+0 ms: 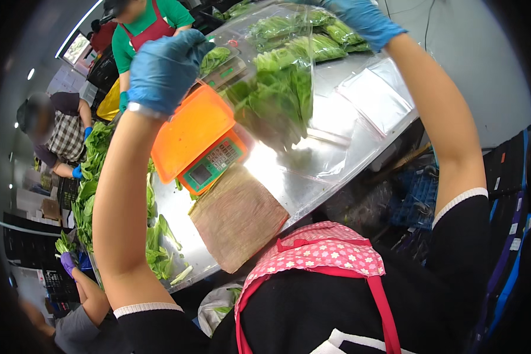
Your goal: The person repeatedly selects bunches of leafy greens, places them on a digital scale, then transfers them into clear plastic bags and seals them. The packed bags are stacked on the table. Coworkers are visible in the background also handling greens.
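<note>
A clear plastic bag (287,73) of leafy greens (272,99) hangs between my raised hands, blurred at its lower end. My left hand (166,73), in a blue glove, is closed at the bag's upper left edge. At the top of the picture my right hand (365,20), also gloved in blue, grips the other upper corner; its fingertips are partly cut off. Below my left hand stands an orange digital scale (194,132) with a keypad. A folded brown cloth (239,217) lies on the metal table nearest my body.
Bagged greens (323,42) lie at the table's far end, near a second scale (223,73). Flat plastic bags (376,99) rest by the right edge. Loose leaves (159,252) and a greens pile (88,186) are leftward. Co-workers (62,128) stand beyond. Blue crates (413,194) sit below.
</note>
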A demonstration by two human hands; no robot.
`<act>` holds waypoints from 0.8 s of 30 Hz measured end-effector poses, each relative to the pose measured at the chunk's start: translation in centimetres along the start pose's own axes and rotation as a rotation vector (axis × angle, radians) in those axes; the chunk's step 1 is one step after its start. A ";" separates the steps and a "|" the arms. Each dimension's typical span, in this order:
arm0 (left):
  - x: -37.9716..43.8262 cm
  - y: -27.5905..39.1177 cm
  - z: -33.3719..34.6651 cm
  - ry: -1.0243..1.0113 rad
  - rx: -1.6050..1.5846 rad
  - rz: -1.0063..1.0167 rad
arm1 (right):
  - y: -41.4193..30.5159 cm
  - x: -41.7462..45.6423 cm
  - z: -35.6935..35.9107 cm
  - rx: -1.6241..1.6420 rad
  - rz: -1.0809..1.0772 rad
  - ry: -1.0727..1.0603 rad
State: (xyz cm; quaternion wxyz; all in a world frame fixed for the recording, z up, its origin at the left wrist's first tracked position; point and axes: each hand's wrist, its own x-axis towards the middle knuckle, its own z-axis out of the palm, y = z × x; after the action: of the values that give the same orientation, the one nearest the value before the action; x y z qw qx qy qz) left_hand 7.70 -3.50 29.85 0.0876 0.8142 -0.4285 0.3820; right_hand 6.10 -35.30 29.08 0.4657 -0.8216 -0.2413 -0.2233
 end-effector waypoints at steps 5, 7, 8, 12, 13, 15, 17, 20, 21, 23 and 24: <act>-5.9 9.7 -2.1 -0.177 0.289 0.171 | -0.9 -10.5 -3.8 -0.681 -0.604 -0.240; -15.3 14.1 1.7 -0.344 0.510 0.179 | -2.0 -17.7 -0.2 -0.867 -0.349 -0.519; -18.8 17.2 3.4 -0.432 0.276 0.095 | -0.6 -21.9 1.8 -0.710 -0.316 -0.457; -27.1 20.9 8.3 -0.972 -0.550 -0.326 | 4.7 -31.0 6.6 -0.641 0.086 -1.091; -26.9 20.3 8.4 -0.842 -0.621 -0.478 | 4.3 -28.7 6.8 -0.532 0.308 -1.036; -25.1 18.5 8.2 -0.591 -0.755 -0.835 | 6.1 -26.0 7.7 -0.270 0.444 -0.605; -25.1 16.8 11.0 -0.276 -0.774 -1.153 | 5.9 -19.8 10.4 -0.114 0.396 -0.205; -27.4 15.8 15.3 -0.486 -0.848 -1.348 | 9.8 -14.9 18.0 -0.134 -0.046 -0.087; -30.0 15.9 17.2 -0.604 -0.882 -1.384 | 10.4 -15.2 20.6 -0.422 -0.013 -0.275; -33.2 16.8 19.3 -0.675 -1.091 -1.406 | 13.7 -17.4 23.8 -0.414 0.259 -0.667; -32.0 16.7 18.1 -0.768 -1.139 -1.461 | 14.3 -17.9 24.4 -0.414 0.227 -0.621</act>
State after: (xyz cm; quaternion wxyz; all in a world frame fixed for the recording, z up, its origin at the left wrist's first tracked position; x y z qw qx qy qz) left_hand -6.04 -2.11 -8.10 0.5331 0.7825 0.0581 -0.3164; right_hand 4.19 -23.80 -2.27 0.2165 -0.9482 -0.2279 0.0448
